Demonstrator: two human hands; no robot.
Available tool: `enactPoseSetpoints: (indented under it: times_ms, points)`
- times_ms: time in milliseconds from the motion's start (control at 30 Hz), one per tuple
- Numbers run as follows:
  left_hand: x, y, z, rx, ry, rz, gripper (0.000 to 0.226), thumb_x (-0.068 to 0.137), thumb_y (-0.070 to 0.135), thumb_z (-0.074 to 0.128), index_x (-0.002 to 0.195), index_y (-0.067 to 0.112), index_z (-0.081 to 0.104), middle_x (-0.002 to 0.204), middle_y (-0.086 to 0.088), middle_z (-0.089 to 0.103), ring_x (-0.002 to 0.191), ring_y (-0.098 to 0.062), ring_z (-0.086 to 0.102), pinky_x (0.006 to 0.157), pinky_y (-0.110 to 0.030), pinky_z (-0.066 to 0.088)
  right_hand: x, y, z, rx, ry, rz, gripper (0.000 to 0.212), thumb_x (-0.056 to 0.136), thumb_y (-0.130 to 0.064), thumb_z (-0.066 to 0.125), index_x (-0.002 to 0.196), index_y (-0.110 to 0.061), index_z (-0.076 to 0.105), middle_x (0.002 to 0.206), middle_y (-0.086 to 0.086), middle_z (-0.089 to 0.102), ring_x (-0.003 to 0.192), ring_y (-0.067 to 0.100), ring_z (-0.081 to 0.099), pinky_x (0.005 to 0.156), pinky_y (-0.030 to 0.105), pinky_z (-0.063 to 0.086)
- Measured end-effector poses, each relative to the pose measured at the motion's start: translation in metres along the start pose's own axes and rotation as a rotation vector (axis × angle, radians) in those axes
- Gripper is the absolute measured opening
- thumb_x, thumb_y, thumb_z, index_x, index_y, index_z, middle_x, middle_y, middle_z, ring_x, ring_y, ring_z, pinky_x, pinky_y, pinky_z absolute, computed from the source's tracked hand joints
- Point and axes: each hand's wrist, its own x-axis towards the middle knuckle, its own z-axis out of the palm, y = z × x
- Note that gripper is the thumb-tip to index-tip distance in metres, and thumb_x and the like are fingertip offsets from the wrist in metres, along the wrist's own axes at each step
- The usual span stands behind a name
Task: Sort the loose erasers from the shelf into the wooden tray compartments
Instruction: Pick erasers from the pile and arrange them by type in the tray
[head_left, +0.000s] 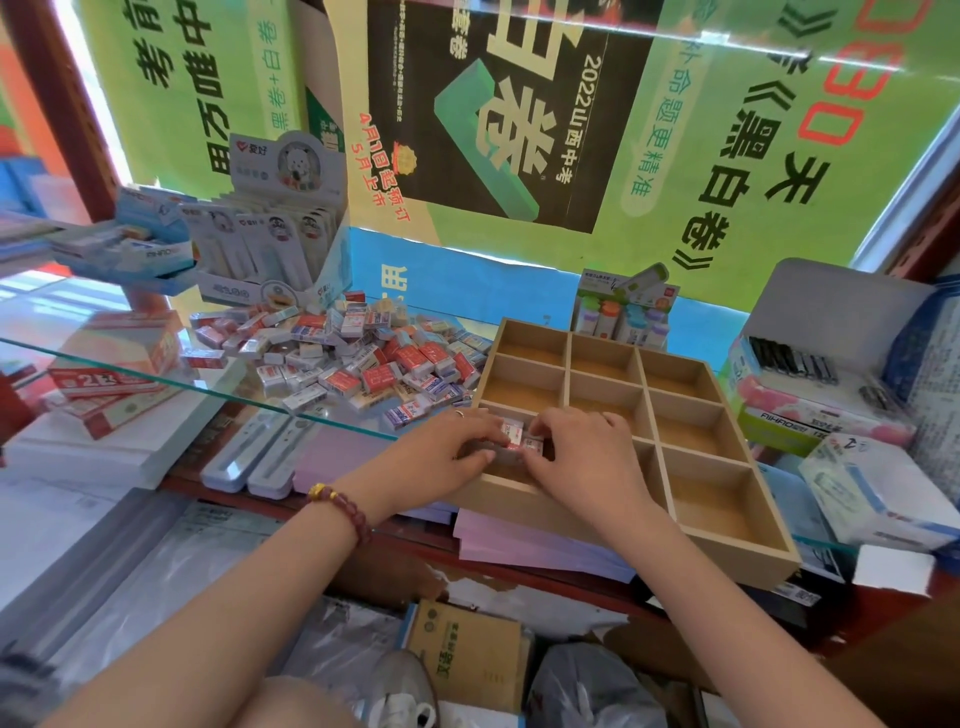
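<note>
**Glass shelf (130, 364): both hands meet at the tray's near-left corner**

Your left hand (447, 447) and right hand (587, 449) come together over the left column of the wooden tray (737, 556). Fingers on both are curled, each hand pinching one of the two red-and-white erasers (514, 435) between fingertips and thumb. Your knuckles hide the divider there, so you cannot tell which of the two nearest left compartments the pair is in, or whether it touches the bottom. The pile of loose erasers (363, 358) lies on the glass just left of the tray, its labels too blurred to read. A bead bracelet (340, 512) circles your left wrist.
</note>
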Motion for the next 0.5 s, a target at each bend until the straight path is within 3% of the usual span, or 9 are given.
enactPoseSetpoints:
  times_ms: [100,200,367,500]
  points:
    - [0.004,-0.008,-0.002,-0.115,0.242,-0.077,0.027,0.091,0.008,0.051,0.114,0.020,0.062,0.130,0.005,0.053,0.122,-0.010,0.043,0.100,-0.023,0.032,-0.005,0.006,-0.001,0.131,0.030,-0.004,0.031,0.092,-0.041,0.053,0.120,-0.028,0.055,0.115,-0.008,0.057,0.099,0.010,0.054,0.092,0.030,0.046]
    - [0.017,-0.025,-0.007,0.093,0.414,-0.239,0.035,0.089,0.010,0.052,0.123,0.018,0.053,0.141,-0.005,0.042,0.131,-0.020,0.034,0.105,-0.034,0.032,-0.011,0.011,0.001,0.212,0.033,-0.010,0.032,0.092,-0.037,0.055,0.123,-0.028,0.053,0.120,-0.009,0.055,0.102,0.008,0.053,0.092,0.029,0.048]
    - [0.038,-0.043,-0.007,0.347,0.429,-0.448,0.053,0.094,0.023,0.047,0.144,0.014,0.031,0.154,-0.012,0.019,0.141,-0.031,0.015,0.113,-0.044,0.015,-0.016,0.015,0.009,0.273,0.031,-0.028,0.038,0.091,-0.035,0.056,0.128,-0.030,0.050,0.124,-0.011,0.050,0.106,0.007,0.050,0.093,0.027,0.047]
    - [0.048,-0.047,-0.002,0.398,0.491,-0.506,0.037,0.094,0.023,0.043,0.128,0.011,0.044,0.144,-0.013,0.035,0.132,-0.032,0.023,0.108,-0.047,0.019,-0.014,0.018,0.011,0.303,0.038,-0.003,0.041,0.087,-0.036,0.062,0.126,-0.033,0.049,0.124,-0.013,0.049,0.107,0.006,0.050,0.093,0.026,0.048]
